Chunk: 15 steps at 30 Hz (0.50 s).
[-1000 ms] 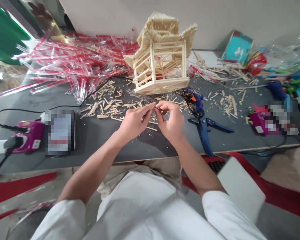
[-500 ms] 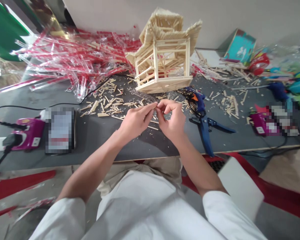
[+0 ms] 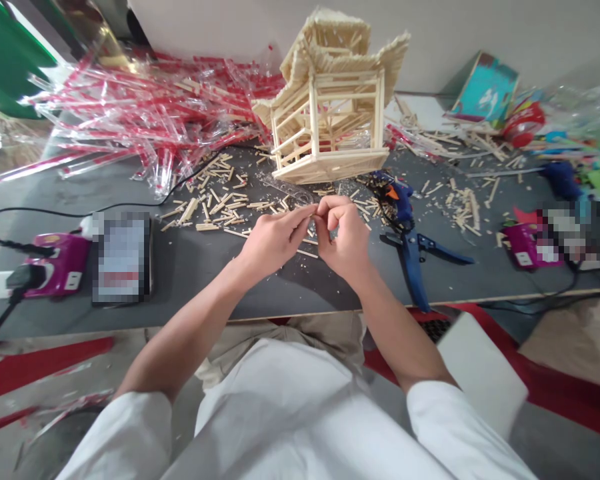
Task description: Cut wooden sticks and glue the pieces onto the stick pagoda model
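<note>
My left hand (image 3: 273,241) and my right hand (image 3: 344,237) meet fingertip to fingertip above the dark table (image 3: 190,267), both pinched on a small thin wooden stick that is mostly hidden by the fingers. Just beyond them stands a pavilion model built of pale wooden sticks (image 3: 330,100), upright on its flat base. Loose cut sticks (image 3: 215,203) lie scattered on the table to the left of my hands. A blue cutter (image 3: 413,257) lies to the right of my right hand.
A heap of red and clear wrappers (image 3: 145,127) covers the far left. A purple device (image 3: 55,263) with a black cable and a blurred dark slab (image 3: 121,257) sit at the left. Another purple device (image 3: 527,243), a teal box (image 3: 485,90) and colourful clutter fill the right.
Both hands stay pinched together at the same spot. My view has shifted slightly, so the model sits a little further right and higher.
</note>
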{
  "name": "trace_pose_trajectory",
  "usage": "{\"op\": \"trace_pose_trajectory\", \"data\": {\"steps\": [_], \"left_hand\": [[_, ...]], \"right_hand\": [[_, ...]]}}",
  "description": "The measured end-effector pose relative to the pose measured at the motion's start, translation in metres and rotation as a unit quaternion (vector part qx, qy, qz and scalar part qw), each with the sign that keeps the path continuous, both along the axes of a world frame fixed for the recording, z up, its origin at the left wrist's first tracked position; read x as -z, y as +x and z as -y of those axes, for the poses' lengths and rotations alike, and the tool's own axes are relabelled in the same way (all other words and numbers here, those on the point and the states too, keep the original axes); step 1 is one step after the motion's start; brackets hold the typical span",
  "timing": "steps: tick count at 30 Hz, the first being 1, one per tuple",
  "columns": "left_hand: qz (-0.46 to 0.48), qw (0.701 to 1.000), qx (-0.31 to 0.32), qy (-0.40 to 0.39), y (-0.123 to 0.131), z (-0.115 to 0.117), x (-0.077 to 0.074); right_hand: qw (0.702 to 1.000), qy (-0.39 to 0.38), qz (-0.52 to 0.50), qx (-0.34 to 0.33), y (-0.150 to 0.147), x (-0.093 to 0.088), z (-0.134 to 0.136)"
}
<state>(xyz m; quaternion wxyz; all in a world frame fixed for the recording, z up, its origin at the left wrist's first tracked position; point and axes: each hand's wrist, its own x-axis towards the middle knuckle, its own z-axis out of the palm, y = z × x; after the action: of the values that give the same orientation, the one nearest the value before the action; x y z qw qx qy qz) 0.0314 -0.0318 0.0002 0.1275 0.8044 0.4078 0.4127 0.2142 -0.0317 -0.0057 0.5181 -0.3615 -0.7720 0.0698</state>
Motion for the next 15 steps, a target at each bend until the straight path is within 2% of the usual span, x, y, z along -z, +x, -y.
{"op": "trace_pose_trajectory", "data": {"steps": [9, 15], "left_hand": [[-0.006, 0.999, 0.013, -0.03, 0.0, 0.002, -0.007], [0.038, 0.997, 0.012, -0.063, 0.001, 0.002, -0.011]], "right_hand": [[0.999, 0.006, 0.026, -0.036, 0.003, -0.004, -0.002], [1.0, 0.016, -0.003, -0.017, 0.001, -0.001, -0.004]]}}
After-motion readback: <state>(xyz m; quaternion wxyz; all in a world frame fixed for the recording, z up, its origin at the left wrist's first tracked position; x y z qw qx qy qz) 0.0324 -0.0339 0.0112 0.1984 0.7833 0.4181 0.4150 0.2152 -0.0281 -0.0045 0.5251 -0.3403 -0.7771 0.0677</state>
